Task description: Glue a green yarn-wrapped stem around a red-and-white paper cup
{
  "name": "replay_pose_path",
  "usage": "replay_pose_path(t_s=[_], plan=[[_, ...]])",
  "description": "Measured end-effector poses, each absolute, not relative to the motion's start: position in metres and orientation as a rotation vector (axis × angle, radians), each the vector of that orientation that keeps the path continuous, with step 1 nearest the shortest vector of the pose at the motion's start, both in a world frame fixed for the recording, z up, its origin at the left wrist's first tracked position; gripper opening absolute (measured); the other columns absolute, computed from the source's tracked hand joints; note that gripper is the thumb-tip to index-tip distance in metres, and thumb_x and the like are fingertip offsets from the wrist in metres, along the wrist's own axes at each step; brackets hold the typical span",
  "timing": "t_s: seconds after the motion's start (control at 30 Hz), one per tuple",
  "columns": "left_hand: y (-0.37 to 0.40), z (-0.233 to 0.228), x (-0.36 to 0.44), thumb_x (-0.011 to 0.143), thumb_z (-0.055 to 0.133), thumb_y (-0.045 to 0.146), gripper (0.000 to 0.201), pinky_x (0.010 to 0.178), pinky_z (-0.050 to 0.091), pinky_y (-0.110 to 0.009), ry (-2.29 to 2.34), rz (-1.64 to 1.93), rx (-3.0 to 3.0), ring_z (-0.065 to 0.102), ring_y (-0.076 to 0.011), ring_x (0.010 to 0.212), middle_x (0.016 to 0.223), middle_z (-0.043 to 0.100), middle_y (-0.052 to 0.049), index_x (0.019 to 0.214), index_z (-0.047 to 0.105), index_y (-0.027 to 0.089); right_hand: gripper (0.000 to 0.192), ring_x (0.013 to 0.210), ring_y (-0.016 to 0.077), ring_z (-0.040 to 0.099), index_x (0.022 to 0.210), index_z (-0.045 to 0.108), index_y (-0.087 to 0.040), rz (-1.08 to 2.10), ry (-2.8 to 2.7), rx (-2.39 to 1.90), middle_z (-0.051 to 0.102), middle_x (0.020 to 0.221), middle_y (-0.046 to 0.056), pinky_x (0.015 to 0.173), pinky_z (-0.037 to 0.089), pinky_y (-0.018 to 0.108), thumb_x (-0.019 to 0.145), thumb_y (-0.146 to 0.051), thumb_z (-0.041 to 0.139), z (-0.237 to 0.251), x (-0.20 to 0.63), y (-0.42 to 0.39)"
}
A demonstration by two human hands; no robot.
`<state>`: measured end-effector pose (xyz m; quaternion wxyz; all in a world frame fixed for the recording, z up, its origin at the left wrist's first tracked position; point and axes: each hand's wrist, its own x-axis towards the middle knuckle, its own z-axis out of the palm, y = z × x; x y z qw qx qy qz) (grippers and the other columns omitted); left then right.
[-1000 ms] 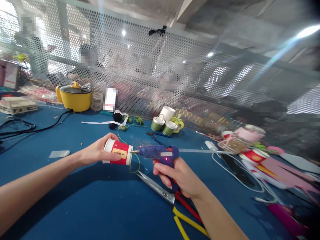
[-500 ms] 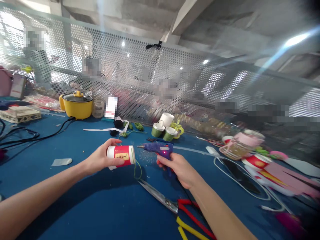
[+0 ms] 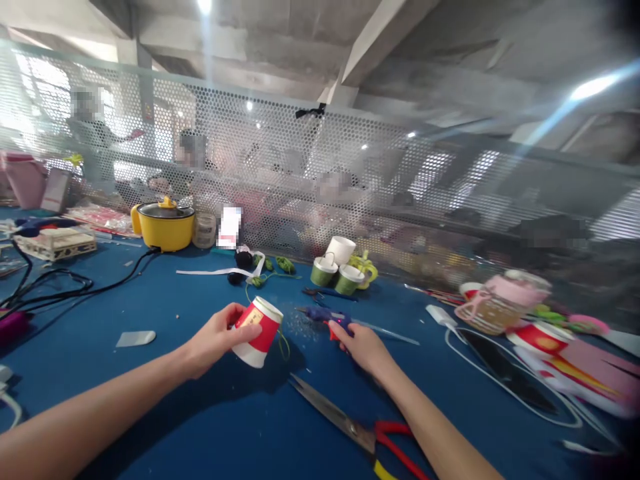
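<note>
Left hand (image 3: 215,340) at frame centre clamps tilted red paper cup (image 3: 259,325) – white rim up; right hand (image 3: 361,345) grips blue glue gun (image 3: 326,315) – low over table.

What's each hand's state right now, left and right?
Left hand: closed on the red paper cup, held tilted above the blue table.
Right hand: closed around the blue glue gun low at the table.

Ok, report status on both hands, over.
Left hand holds red paper cup, tilted. Right hand on glue gun, low over table. Scissors nearby.
</note>
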<state>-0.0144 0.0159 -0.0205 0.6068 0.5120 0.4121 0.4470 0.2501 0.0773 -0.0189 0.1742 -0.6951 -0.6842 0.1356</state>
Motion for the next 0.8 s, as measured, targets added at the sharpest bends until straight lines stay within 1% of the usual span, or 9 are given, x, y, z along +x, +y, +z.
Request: replay_pose_path(t_s=[0.13,0.33,0.43,0.5,0.53,0.6,0.63,0.7,0.8], plan=[[0.013,-0.02,-0.013,0.066,0.063,0.039,0.047,0.064,0.042,-0.026,0.869,1.015,1.095,0.056,-0.015,0.072,0.09,0.058,-0.007,0.102,0.046,0.014,0.039,0.057,0.0218,0.054,0.047,0.037,-0.021,0.201,-2.012,-2.029,0.054,0.053,0.007,0.05,0.03,0.028,0.078,-0.044,0.039,-0.023,0.25,0.08],[0.014,-0.021,-0.013,0.066,0.064,0.036,0.045,0.068,0.041,-0.028,0.85,0.97,1.108,0.055,-0.0168,0.076,0.088,0.059,-0.006,0.103,0.048,0.014,0.037,0.063,0.024,0.058,0.059,0.049,-0.018,0.065,-2.142,-2.158,0.06,0.062,0.01,0.051,0.033,0.028,0.082,-0.043,0.034,-0.02,0.243,0.075],[0.014,-0.022,-0.012,0.065,0.065,0.035,0.045,0.068,0.041,-0.029,0.858,0.992,1.113,0.055,-0.0174,0.077,0.088,0.058,-0.006,0.102,0.049,0.014,0.03,0.072,0.028,0.059,0.065,0.054,-0.016,-0.096,-2.189,-2.194,0.061,0.07,0.013,0.053,0.035,0.03,0.081,-0.038,0.041,-0.01,0.234,0.067],[0.013,-0.023,-0.011,0.064,0.065,0.035,0.046,0.068,0.041,-0.03,0.86,0.989,1.108,0.055,-0.0178,0.076,0.088,0.058,-0.007,0.102,0.049,0.013,0.023,0.08,0.0285,0.057,0.066,0.055,-0.015,-0.203,-2.215,-2.03,0.06,0.077,0.014,0.058,0.038,0.031,0.079,-0.033,0.047,0.001,0.223,0.058],[0.013,-0.023,-0.011,0.064,0.065,0.034,0.046,0.068,0.041,-0.03,0.858,0.987,1.108,0.055,-0.0181,0.077,0.088,0.058,-0.007,0.101,0.049,0.013,0.021,0.081,0.0262,0.056,0.066,0.055,-0.016,-0.158,-2.23,-1.874,0.059,0.079,0.011,0.061,0.039,0.031,0.079,-0.032,0.049,0.007,0.216,0.051],[0.012,-0.025,-0.01,0.065,0.065,0.034,0.045,0.07,0.041,-0.031,0.85,0.987,1.118,0.055,-0.0185,0.078,0.088,0.058,-0.007,0.101,0.049,0.013,0.019,0.073,0.0174,0.056,0.073,0.056,-0.018,0.14,-2.239,-1.489,0.059,0.078,0.005,0.065,0.042,0.028,0.08,-0.033,0.047,0.021,0.199,0.038],[0.012,-0.026,-0.01,0.065,0.065,0.034,0.045,0.07,0.041,-0.031,0.845,0.99,1.124,0.055,-0.0186,0.078,0.088,0.058,-0.007,0.101,0.049,0.013,0.016,0.07,0.0149,0.055,0.076,0.055,-0.019,0.298,-2.218,-1.359,0.059,0.077,0.003,0.063,0.043,0.026,0.08,-0.033,0.048,0.026,0.191,0.032],[0.012,-0.028,-0.01,0.065,0.065,0.033,0.045,0.069,0.04,-0.03,0.835,0.994,1.133,0.054,-0.0185,0.078,0.086,0.058,-0.006,0.101,0.049,0.013,0.012,0.067,0.0131,0.054,0.077,0.054,-0.019,0.452,-2.157,-1.248,0.059,0.077,0.002,0.061,0.043,0.025,0.076,-0.031,0.053,0.033,0.177,0.022],[0.012,-0.029,-0.01,0.065,0.065,0.033,0.043,0.068,0.04,-0.03,0.823,0.987,1.141,0.054,-0.0185,0.078,0.086,0.057,-0.006,0.1,0.049,0.014,0.008,0.066,0.0125,0.053,0.074,0.052,-0.019,0.51,-2.095,-1.215,0.058,0.076,0.001,0.059,0.043,0.024,0.073,-0.026,0.057,0.032,0.164,0.017]])
